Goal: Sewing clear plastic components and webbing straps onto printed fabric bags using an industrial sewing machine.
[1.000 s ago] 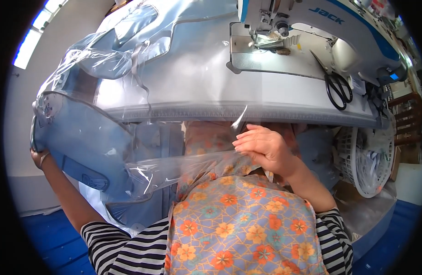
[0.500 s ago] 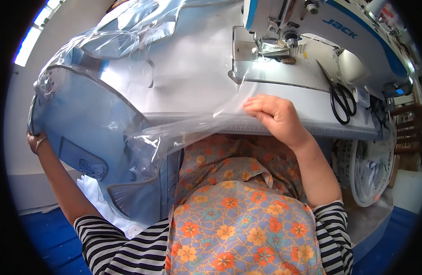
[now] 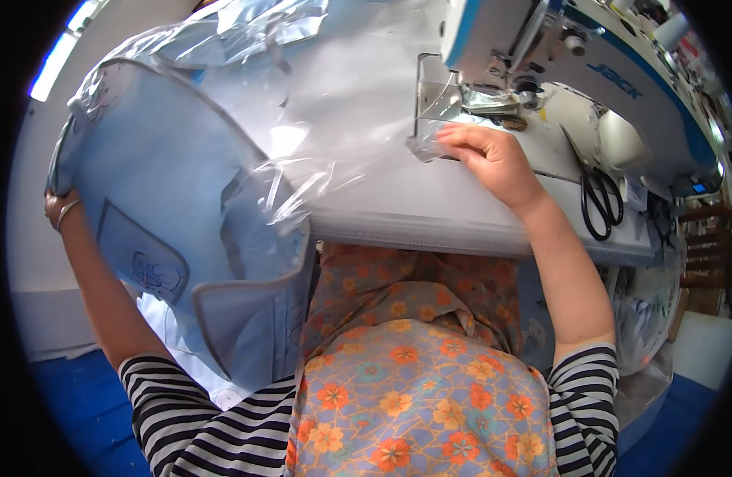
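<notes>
At the left, the left hand (image 3: 61, 208) has its grip closed on the outer edge of the light-blue fabric (image 3: 163, 187), its fingers partly hidden. The fabric spreads over the left part of the counter (image 3: 481, 213). The right hand (image 3: 493, 163) pinches clear film (image 3: 322, 183) between thumb and fingers, just near of the sewing machine (image 3: 541, 48); black-handled scissors (image 3: 598, 213) lie to its right.

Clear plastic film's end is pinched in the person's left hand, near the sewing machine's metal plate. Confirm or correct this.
Wrong hand: in the head view, the right hand pinches the clear plastic film, near the metal plate of the sewing machine.
</notes>
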Available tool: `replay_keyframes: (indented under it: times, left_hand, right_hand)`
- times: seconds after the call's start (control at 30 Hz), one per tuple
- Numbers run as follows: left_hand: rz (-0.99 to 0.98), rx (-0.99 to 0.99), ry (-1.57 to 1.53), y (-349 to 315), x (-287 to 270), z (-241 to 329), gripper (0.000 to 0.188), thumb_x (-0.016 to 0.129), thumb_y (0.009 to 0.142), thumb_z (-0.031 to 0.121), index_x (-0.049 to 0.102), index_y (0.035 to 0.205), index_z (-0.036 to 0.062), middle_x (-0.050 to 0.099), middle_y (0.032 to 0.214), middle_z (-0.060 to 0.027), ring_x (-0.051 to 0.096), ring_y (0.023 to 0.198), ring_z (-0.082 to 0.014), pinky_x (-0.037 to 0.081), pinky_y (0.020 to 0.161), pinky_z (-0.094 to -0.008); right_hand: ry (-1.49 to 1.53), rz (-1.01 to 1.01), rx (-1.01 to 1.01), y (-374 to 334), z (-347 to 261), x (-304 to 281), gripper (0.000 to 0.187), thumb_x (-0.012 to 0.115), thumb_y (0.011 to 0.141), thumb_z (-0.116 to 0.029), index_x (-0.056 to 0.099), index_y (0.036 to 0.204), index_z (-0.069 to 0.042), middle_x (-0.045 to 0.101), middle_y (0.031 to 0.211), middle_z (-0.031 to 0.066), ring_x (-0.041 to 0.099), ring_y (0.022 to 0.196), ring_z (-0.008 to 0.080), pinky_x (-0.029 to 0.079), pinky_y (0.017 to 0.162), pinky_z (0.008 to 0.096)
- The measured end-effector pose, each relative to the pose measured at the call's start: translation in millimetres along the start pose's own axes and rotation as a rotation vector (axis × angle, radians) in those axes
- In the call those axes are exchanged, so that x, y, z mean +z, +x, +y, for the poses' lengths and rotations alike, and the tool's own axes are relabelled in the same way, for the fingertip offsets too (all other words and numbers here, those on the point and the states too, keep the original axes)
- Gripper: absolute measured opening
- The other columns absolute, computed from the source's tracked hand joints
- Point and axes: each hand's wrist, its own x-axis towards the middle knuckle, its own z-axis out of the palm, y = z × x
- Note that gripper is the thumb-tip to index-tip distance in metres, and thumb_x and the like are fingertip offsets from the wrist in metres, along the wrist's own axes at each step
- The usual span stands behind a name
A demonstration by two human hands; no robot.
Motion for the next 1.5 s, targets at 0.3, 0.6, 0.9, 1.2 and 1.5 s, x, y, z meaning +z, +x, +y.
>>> replay_keyframes:
  times: [0.3,0.6,0.9,1.2,1.5]
  left_hand:
    - [0.122,0.133,-0.503,-12,2,15,0.036,0.066,0.08,0.019,0.064,0.112,0.0033,0.069,0.1,-0.013,0.068,0.094,-0.0292,0.055,0.088,-0.0406]
    - [-0.33,-0.287,-1.813,-103,-47,61,0.025,0.046,0.1,0.016,0.05,0.118,-0.0015,0.054,0.123,-0.0224,0.055,0.114,-0.0386,0.048,0.098,-0.0576]
    - [-0.332,-0.815,-1.835,-107,-13,68,0.029,0.043,0.1,0.008,0.044,0.127,0.0,0.052,0.129,-0.022,0.059,0.111,-0.0384,0.055,0.089,-0.0571]
    - [-0.286,-0.9,-1.925,-94,15,67,0.023,0.044,0.1,0.01,0.047,0.121,0.0008,0.058,0.118,-0.0182,0.063,0.101,-0.0345,0.058,0.083,-0.0577]
    - [-0.195,-0.797,-1.794,-59,60,17,0.024,0.047,0.099,0.013,0.053,0.117,-0.0012,0.061,0.112,-0.0164,0.064,0.099,-0.0302,0.058,0.084,-0.0475]
  right_hand:
    - [-0.128,-0.244,-0.084,33,-60,7,0.04,0.07,0.076,-0.008,0.066,0.116,-0.003,0.066,0.119,0.0128,0.061,0.113,0.0239,0.046,0.098,0.0351]
    - [0.096,-0.79,0.143,114,-137,55,0.062,0.054,0.091,-0.057,0.066,0.117,-0.002,0.069,0.108,0.0085,0.062,0.097,0.0183,0.048,0.083,0.0303]
    - [-0.768,-1.208,-0.248,120,-218,129,0.032,0.066,0.082,-0.028,0.071,0.104,-0.005,0.07,0.099,0.0123,0.065,0.093,0.029,0.051,0.082,0.0407]
    - [-0.886,-1.224,-0.438,84,-232,132,0.018,0.062,0.074,-0.009,0.07,0.089,-0.004,0.067,0.085,0.0141,0.064,0.081,0.0327,0.052,0.069,0.0427]
    - [-0.148,-0.469,-0.513,-64,-186,10,0.006,0.068,0.081,-0.011,0.064,0.076,-0.01,0.064,0.084,0.0067,0.063,0.089,0.0235,0.048,0.093,0.041]
